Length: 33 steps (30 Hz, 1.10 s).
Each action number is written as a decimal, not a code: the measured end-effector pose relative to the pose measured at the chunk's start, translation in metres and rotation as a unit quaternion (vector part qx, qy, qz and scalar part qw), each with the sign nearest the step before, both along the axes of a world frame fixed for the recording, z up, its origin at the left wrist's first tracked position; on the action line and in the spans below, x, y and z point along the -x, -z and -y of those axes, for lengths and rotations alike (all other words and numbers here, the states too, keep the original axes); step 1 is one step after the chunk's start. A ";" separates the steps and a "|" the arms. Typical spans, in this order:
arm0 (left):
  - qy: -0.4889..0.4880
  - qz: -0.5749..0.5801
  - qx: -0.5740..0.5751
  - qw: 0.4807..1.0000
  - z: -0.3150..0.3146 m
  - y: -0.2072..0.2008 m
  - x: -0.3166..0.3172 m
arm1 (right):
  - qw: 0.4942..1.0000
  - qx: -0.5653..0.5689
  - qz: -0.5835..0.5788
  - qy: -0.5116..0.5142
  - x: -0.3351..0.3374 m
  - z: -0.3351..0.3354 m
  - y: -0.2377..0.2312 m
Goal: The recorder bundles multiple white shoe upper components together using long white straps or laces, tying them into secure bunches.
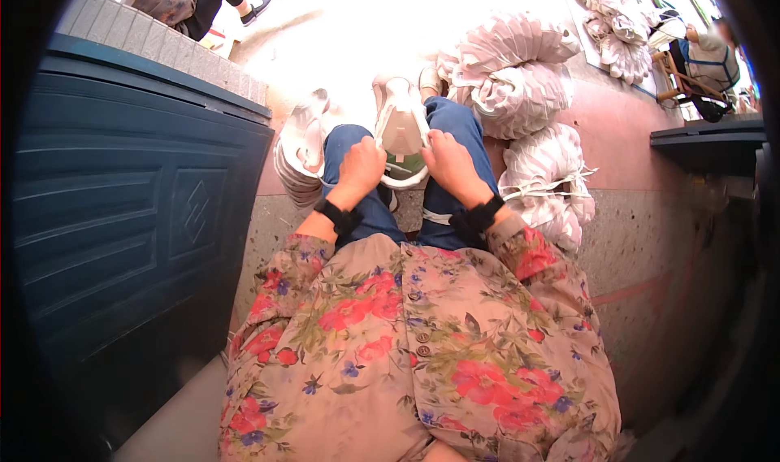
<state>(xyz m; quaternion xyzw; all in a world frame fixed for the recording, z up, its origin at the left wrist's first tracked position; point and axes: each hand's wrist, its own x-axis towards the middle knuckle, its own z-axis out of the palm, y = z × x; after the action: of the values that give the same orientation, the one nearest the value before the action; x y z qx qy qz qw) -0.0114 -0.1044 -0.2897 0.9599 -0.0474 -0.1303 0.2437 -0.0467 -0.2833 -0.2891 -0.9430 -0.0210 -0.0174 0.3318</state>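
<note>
A white and beige shoe upper [404, 134] with a green patch inside its near end stands between my knees. My left hand [362, 168] is closed on its left edge, thumb and fingers pinched together. On the opposite edge my right hand [453, 164] pinches the same piece. Both wrists carry black bands. Beside my left knee rises a stack of similar pale uppers [302, 147], nested one in another. The fingertips' undersides and the lower part of the held upper are hidden.
Pale bundles [520, 96] of stacked uppers lie right of my legs, and a cord-tied bundle [546, 177] sits nearer. A dark blue panelled door [138, 186] stands close on my left. Other people sit at the far left and far right. More bundles [621, 35] lie beyond.
</note>
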 end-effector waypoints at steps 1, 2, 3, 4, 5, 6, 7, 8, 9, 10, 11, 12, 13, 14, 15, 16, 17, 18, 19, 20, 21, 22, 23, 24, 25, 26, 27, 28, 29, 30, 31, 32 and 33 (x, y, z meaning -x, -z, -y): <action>-0.009 -0.059 0.010 0.998 -0.001 -0.001 -0.005 | 1.000 -0.002 -0.001 0.001 -0.002 0.001 -0.002; 0.002 -0.077 0.008 0.997 -0.002 -0.002 -0.010 | 0.999 0.001 -0.044 -0.009 -0.008 0.002 -0.009; 0.001 -0.076 0.006 0.997 -0.001 -0.001 -0.009 | 0.996 0.004 -0.088 -0.019 -0.010 0.002 -0.013; 0.033 -0.014 -0.017 0.999 0.000 0.001 -0.003 | 0.998 0.004 -0.063 -0.023 -0.007 0.005 -0.009; 0.067 0.046 -0.040 0.996 0.001 0.003 0.003 | 0.998 0.001 -0.065 -0.023 -0.003 0.005 -0.008; 0.077 0.074 -0.037 0.994 -0.001 0.005 0.009 | 0.998 -0.003 -0.055 -0.027 0.001 0.004 -0.006; 0.078 0.071 -0.039 0.994 -0.002 0.007 0.009 | 0.998 -0.007 -0.046 -0.031 0.005 0.004 -0.004; 0.042 0.031 -0.005 0.999 0.000 0.005 0.012 | 0.998 -0.008 -0.054 -0.031 0.008 0.003 -0.002; 0.007 -0.009 0.027 1.000 0.002 0.006 0.013 | 0.999 0.008 -0.035 -0.040 0.006 0.002 0.000; 0.036 0.046 0.002 0.998 0.001 0.014 0.011 | 0.998 0.025 -0.017 -0.049 0.004 0.000 0.003; -0.007 -0.069 0.022 0.997 0.011 -0.006 0.005 | 0.998 0.033 0.010 -0.045 0.000 0.001 0.013; -0.006 -0.133 0.051 0.990 0.011 -0.014 -0.002 | 0.999 0.032 0.004 -0.037 -0.005 -0.001 0.016; -0.004 -0.197 0.081 0.977 0.011 -0.017 -0.006 | 0.999 0.033 -0.004 -0.029 -0.003 -0.001 0.015; -0.007 -0.174 0.098 0.980 0.009 -0.020 -0.009 | 0.999 0.031 -0.007 -0.029 -0.001 -0.001 0.010; -0.008 -0.178 0.097 0.979 0.008 -0.020 -0.001 | 0.999 0.016 -0.013 -0.029 0.003 0.001 0.006; -0.021 -0.157 0.095 0.983 0.007 -0.022 0.012 | 0.999 0.002 -0.018 -0.028 0.008 0.002 0.003; -0.033 -0.136 0.095 0.986 0.008 -0.022 0.021 | 0.999 0.002 -0.021 -0.026 0.014 0.007 0.003; -0.050 -0.123 0.091 0.987 0.007 -0.018 0.025 | 0.998 -0.041 0.013 -0.051 0.021 0.014 0.004; -0.048 -0.128 0.093 0.986 0.005 -0.018 0.021 | 0.992 -0.084 0.046 -0.076 0.028 0.021 0.004; -0.054 -0.142 0.126 0.980 0.004 -0.022 0.019 | 0.993 -0.086 0.020 -0.076 0.037 0.030 -0.006; -0.063 -0.156 0.156 0.973 0.000 -0.026 0.018 | 0.996 -0.072 0.010 -0.055 0.047 0.037 -0.017; -0.060 -0.146 0.181 0.971 -0.005 -0.026 0.018 | 0.996 -0.053 0.011 -0.065 0.056 0.046 -0.023; -0.068 -0.109 0.198 0.972 -0.007 -0.029 0.020 | 0.997 -0.031 0.013 -0.073 0.064 0.056 -0.028; -0.050 -0.098 0.192 0.975 -0.004 -0.039 0.022 | 0.996 -0.001 0.012 -0.086 0.071 0.064 -0.034; -0.031 -0.086 0.187 0.978 -0.002 -0.046 0.025 | 0.997 0.000 0.006 -0.081 0.081 0.068 -0.034; -0.032 -0.087 0.188 0.978 -0.001 -0.043 0.029 | 0.994 -0.020 -0.004 -0.103 0.086 0.071 -0.034; 0.056 -0.061 0.188 0.979 0.002 -0.037 0.033 | 0.991 -0.041 -0.013 -0.126 0.091 0.071 -0.035; 0.143 -0.033 0.187 0.971 0.006 -0.029 0.039 | 0.988 -0.041 -0.013 -0.150 0.095 0.069 -0.034; 0.210 0.014 0.158 0.965 0.011 -0.017 0.046 | 0.988 -0.042 -0.012 -0.151 0.094 0.066 -0.033; 0.262 -0.022 0.146 0.954 0.019 -0.013 0.052 | 0.988 -0.008 -0.006 -0.154 0.096 0.062 -0.031; 0.312 -0.056 0.132 0.939 0.026 -0.009 0.057 | 0.987 0.025 -0.001 -0.156 0.097 0.059 -0.030; 0.322 -0.104 0.118 0.934 0.033 -0.007 0.063 | 0.986 0.041 -0.002 -0.162 0.097 0.058 -0.030; 0.331 -0.152 0.103 0.925 0.038 -0.004 0.068 | 0.986 0.041 -0.003 -0.160 0.096 0.058 -0.028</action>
<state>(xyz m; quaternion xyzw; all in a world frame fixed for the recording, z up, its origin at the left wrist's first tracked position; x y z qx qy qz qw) -0.0792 -0.1420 -0.2855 0.8278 -0.3383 -0.3423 0.2883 -0.1431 -0.3412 -0.2613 -0.9404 -0.1713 0.0395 0.2911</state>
